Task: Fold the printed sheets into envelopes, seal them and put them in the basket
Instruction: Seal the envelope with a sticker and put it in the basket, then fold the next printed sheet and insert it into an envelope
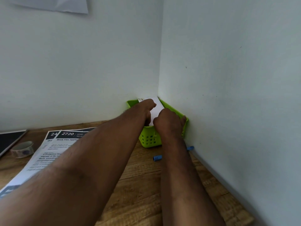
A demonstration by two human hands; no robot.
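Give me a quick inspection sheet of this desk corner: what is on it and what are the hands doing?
Surface: wooden desk set into a corner.
Job's things: green basket in the corner; white folded envelope standing in it; printed sheets lying at left.
Clutter: tape roll; two blue caps; dark flat board at the left edge.
Hands: left hand and right hand both grip the envelope at the basket.
Cables: nothing seen.
Surroundings: pale walls; a paper hangs high up.
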